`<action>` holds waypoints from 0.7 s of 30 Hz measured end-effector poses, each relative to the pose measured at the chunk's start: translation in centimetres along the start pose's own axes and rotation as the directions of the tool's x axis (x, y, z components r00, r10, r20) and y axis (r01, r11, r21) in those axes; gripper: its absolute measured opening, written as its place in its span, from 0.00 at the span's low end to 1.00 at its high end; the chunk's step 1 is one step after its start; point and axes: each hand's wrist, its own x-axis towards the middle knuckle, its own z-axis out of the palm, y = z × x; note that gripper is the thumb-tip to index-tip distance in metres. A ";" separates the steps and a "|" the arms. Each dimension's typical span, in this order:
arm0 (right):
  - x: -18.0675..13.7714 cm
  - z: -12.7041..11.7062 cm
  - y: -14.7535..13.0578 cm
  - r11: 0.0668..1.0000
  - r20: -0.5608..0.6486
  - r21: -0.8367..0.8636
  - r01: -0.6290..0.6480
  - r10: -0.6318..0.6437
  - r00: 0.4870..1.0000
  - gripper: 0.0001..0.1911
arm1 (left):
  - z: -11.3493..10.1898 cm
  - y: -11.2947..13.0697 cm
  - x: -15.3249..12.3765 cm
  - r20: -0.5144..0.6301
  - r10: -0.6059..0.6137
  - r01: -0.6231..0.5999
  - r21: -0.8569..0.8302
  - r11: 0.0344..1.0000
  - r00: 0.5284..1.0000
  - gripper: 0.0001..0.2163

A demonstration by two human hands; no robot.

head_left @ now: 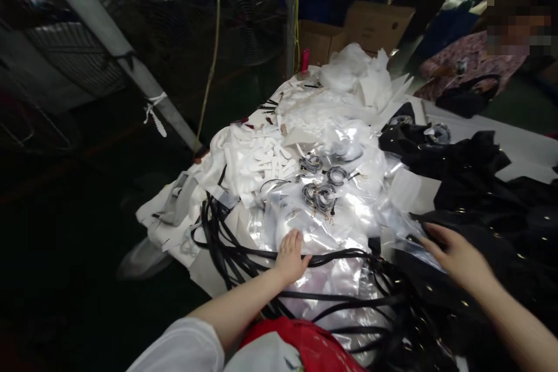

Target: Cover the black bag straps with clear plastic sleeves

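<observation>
My left hand (291, 256) lies flat, fingers stretched out, on clear plastic bags (318, 232) and touches long black straps (244, 256) that trail over the table's near edge. My right hand (455, 253) reaches out with fingers open over a heap of black studded fabric (475, 186), its fingertips at the edge of a plastic bag. Neither hand grips anything. Small coiled cords (322, 186) lie on the plastic just beyond my left hand.
White fabric pieces (261, 157) and more white wadding (357, 75) cover the table's far side. Cardboard boxes (375, 26) and a standing fan (248, 6) are behind. Another person (466, 61) sits at the far right with a black bag. A red cloth (305, 343) lies near my body.
</observation>
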 end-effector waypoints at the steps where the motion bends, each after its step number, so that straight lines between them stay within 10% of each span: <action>1: 1.8 2.8 -2.1 0.998 0.068 -0.037 0.050 -0.048 0.997 0.17 | 1.2 -0.7 0.1 -0.019 0.030 -0.029 0.062 0.998 0.999 0.32; 6: 10.0 17.2 -12.9 0.968 0.228 -0.099 0.232 -0.205 0.952 0.26 | 4.9 -3.5 0.5 -0.092 0.159 -0.143 0.153 0.978 0.983 0.32; 9: 12.8 21.3 -15.6 0.968 0.179 -0.148 0.204 -0.177 0.968 0.24 | 5.2 -4.1 0.8 -0.108 0.172 -0.156 0.143 0.977 0.979 0.31; 13: 14.5 20.9 -14.7 0.986 0.141 -0.080 0.147 -0.134 0.981 0.16 | 5.0 -4.2 1.4 -0.110 0.168 -0.152 0.143 0.978 0.980 0.30; 21: 12.8 12.6 -10.2 0.946 0.147 0.324 -0.010 -0.040 0.988 0.17 | 5.5 -4.6 1.6 -0.163 0.219 -0.182 0.216 0.959 0.962 0.29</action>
